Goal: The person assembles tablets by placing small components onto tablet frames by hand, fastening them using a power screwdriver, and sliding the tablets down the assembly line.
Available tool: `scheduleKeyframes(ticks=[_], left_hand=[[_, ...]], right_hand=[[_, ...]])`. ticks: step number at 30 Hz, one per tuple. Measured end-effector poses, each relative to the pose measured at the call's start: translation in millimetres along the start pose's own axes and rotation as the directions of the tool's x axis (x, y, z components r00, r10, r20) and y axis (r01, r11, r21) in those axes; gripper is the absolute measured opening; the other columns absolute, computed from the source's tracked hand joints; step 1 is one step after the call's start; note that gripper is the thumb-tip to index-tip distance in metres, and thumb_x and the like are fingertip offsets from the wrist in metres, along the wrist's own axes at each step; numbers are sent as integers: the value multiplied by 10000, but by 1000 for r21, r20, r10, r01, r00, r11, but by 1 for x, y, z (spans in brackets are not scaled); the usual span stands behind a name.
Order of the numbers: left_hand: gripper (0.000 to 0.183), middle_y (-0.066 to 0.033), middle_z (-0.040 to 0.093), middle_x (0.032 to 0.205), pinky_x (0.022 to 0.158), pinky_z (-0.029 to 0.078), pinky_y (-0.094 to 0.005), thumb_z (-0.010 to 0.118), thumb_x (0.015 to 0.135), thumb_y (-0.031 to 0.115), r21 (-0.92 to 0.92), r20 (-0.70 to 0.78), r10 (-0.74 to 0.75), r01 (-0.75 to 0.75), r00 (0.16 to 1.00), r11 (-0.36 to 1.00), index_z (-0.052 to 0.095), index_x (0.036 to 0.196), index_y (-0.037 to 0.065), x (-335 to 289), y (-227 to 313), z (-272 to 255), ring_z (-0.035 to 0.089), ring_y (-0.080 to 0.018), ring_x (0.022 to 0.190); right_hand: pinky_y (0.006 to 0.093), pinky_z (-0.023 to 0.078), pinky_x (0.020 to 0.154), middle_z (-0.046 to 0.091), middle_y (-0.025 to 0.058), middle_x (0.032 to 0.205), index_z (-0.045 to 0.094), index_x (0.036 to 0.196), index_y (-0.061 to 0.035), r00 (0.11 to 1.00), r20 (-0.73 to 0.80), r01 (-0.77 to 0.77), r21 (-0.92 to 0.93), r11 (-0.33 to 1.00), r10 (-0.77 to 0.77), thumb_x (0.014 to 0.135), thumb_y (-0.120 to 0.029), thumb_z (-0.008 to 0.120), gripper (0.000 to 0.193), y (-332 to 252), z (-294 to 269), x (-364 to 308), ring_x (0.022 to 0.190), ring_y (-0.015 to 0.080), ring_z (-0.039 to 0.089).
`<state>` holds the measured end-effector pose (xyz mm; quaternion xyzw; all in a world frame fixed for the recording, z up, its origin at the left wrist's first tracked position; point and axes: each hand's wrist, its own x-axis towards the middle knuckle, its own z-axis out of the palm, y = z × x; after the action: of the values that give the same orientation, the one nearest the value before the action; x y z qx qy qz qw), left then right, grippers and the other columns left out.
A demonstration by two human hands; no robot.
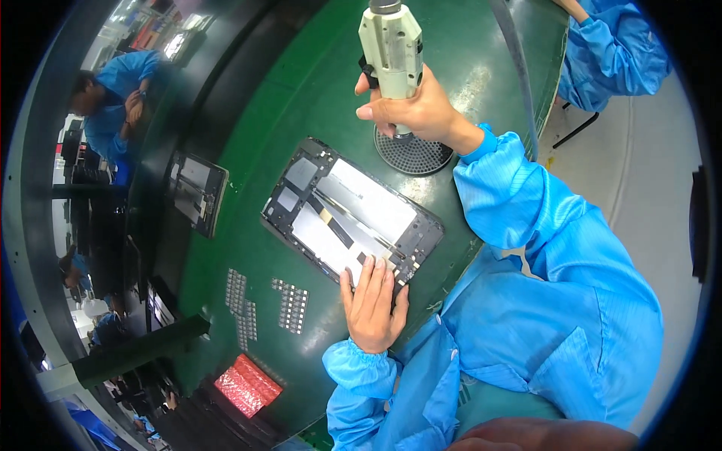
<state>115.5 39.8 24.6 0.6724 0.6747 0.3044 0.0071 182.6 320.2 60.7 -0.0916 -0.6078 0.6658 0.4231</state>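
Note:
An opened tablet lies askew on the green table, its silvery battery plates, black frame and ribbon cable exposed. My left hand rests with outstretched fingers on its near edge. Wrapped in my right hand is a pale electric screwdriver, held upright beyond the tablet's far right side. Its lower end is over a round black perforated tray; whether the bit touches the tray I cannot tell. Left of my left hand are small sheets of square parts and another such strip.
A second opened device is at the table's left edge. Red bubble wrap lies at the near left, beside a black stack. A dark bar juts in from the left. A grey hose hangs right of the screwdriver. Co-workers sit nearby.

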Motion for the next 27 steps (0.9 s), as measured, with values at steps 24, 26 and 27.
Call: scheduleKeyframes(ticks=[24,26,27], left_hand=[[273,-187,654,943,823,472,-408,560,792,-92,-104,-275,-220,199,936,975,589,1048,-2,4,-12,-35,646,-291,885],[195,-167,654,899,762,486,-315,599,784,-71,-165,-363,-383,346,850,924,634,966,-11,0,-17,-34,638,-250,842],[195,-167,654,899,762,486,-315,599,784,-71,-145,-360,-402,375,842,915,634,966,-11,-2,-17,-38,638,-250,842]], right_hand=[[223,445,440,607,47,714,570,992,7,998,32,-43,-53,998,45,740,-54,694,287,6,15,-5,478,87,537],[223,446,442,608,46,719,571,994,13,999,29,-36,-62,997,38,739,-57,698,294,4,12,-6,484,88,541],[223,447,445,609,45,723,572,997,19,999,26,-33,-68,997,35,737,-60,703,301,5,15,-8,490,89,544]])
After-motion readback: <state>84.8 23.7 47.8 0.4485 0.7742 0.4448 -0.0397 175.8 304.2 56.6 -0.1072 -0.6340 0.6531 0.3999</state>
